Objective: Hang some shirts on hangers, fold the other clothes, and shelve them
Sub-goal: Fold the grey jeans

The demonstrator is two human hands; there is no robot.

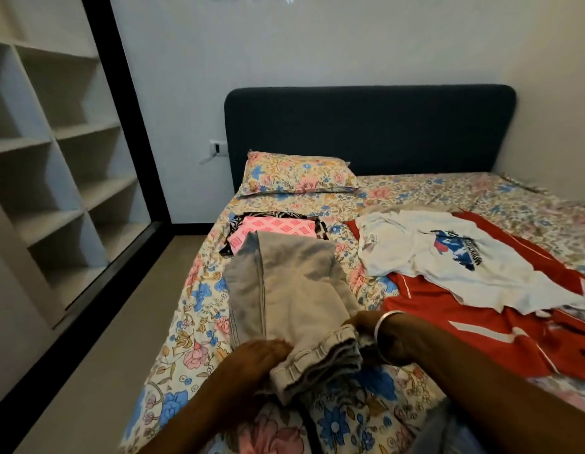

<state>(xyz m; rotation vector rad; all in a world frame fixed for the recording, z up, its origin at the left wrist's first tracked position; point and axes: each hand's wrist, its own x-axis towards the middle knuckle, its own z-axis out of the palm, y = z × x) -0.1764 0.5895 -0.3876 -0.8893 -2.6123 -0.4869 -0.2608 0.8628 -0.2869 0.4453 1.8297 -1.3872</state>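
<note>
One pair of grey trousers (284, 290) lies on the bed (199, 309), left of two shirts, white (448, 257) over red (464, 319). Your left hand (258, 358) and right hand (373, 326) pinch its waistband with curled fingers.

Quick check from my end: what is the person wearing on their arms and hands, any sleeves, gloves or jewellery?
Both forearms are bare, with no sleeves in view and no gloves. The right wrist carries a plain, thin silver-coloured bangle. The left hand and right hand show no rings or markings that can be made out; the fingers are partly hidden by cloth.
</note>
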